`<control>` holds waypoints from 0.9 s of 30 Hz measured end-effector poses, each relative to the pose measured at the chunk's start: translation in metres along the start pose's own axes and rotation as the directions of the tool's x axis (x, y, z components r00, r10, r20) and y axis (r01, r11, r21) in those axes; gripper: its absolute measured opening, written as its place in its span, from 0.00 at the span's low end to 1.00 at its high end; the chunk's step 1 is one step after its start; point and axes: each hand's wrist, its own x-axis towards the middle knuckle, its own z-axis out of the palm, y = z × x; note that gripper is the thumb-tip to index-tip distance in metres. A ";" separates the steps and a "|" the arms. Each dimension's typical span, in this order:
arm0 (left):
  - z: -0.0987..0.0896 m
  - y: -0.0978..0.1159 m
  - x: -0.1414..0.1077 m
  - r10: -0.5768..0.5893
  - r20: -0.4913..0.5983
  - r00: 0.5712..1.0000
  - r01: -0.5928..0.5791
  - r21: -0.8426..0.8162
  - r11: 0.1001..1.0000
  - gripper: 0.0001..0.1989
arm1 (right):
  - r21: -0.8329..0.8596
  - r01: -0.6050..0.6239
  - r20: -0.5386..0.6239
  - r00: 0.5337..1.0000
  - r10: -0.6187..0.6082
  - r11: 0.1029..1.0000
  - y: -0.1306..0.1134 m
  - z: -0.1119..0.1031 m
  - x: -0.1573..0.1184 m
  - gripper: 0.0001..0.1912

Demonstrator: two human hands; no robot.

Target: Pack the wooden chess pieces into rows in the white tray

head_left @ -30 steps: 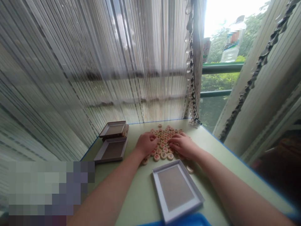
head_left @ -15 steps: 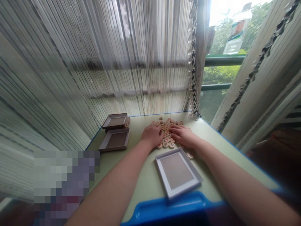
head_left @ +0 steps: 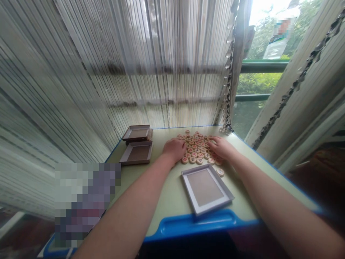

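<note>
Round wooden Chinese chess pieces (head_left: 194, 146) with red and dark characters lie in a loose spread on the table. At the left edge of this spread my left hand (head_left: 174, 149) rests cupped against the pieces, its fingers partly hidden and gripping nothing that shows. On the right side, my right hand (head_left: 221, 146) is open, with fingers apart and touching the outer pieces. One single piece (head_left: 220, 172) lies nearer to me, beside the corner of a shallow grey box tray (head_left: 198, 210).
A blue-edged light green table (head_left: 164, 194) carries everything. A second open box part (head_left: 147, 158) and a brown box (head_left: 134, 138) stand at the left. String curtains (head_left: 161, 82) hang behind the far edge. A plastic bottle (head_left: 277, 45) is visible at the window.
My right hand has moved right, away from my left hand, uncovering more pieces between them. My left hand stays at the left edge. The view has shifted slightly.
</note>
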 end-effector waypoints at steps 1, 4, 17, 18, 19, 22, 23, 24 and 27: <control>-0.001 0.000 0.000 -0.006 0.000 1.000 0.006 0.005 1.000 0.19 | 0.002 -0.005 -0.012 1.000 0.006 1.000 -0.002 -0.001 -0.001 0.22; -0.003 -0.001 0.000 -0.044 -0.022 0.999 0.045 0.015 0.999 0.19 | -0.026 -0.051 -0.039 0.998 0.050 0.998 -0.005 -0.005 -0.003 0.21; 0.004 -0.026 0.006 -0.195 -0.016 0.981 0.195 -0.028 0.980 0.19 | 0.095 -0.081 -0.105 0.990 0.091 0.992 0.004 -0.011 0.000 0.22; 0.004 -0.026 0.006 -0.196 -0.013 0.981 0.195 -0.031 0.980 0.18 | 0.089 -0.082 -0.114 0.989 0.092 0.993 0.004 -0.011 0.000 0.21; 0.004 -0.026 0.005 -0.195 -0.007 0.981 0.194 -0.032 0.980 0.18 | 0.070 -0.096 -0.126 0.987 0.104 0.993 0.005 -0.012 0.000 0.20; 0.003 -0.024 0.005 -0.212 0.009 0.977 0.212 -0.008 0.977 0.19 | -0.012 -0.216 -0.115 0.970 0.213 0.976 0.010 -0.013 -0.001 0.19; 0.003 -0.024 0.004 -0.231 0.009 0.973 0.230 0.007 0.973 0.19 | -0.034 -0.262 -0.087 0.962 0.259 0.964 0.012 -0.013 -0.001 0.18; 0.002 -0.023 0.004 -0.254 0.003 0.967 0.254 0.022 0.967 0.19 | -0.048 -0.298 -0.054 0.954 0.296 0.953 0.013 -0.014 -0.002 0.17; -0.001 -0.023 0.003 -0.288 -0.018 0.958 0.288 0.044 0.957 0.19 | -0.031 -0.328 -0.019 0.945 0.328 0.944 0.013 -0.014 -0.002 0.15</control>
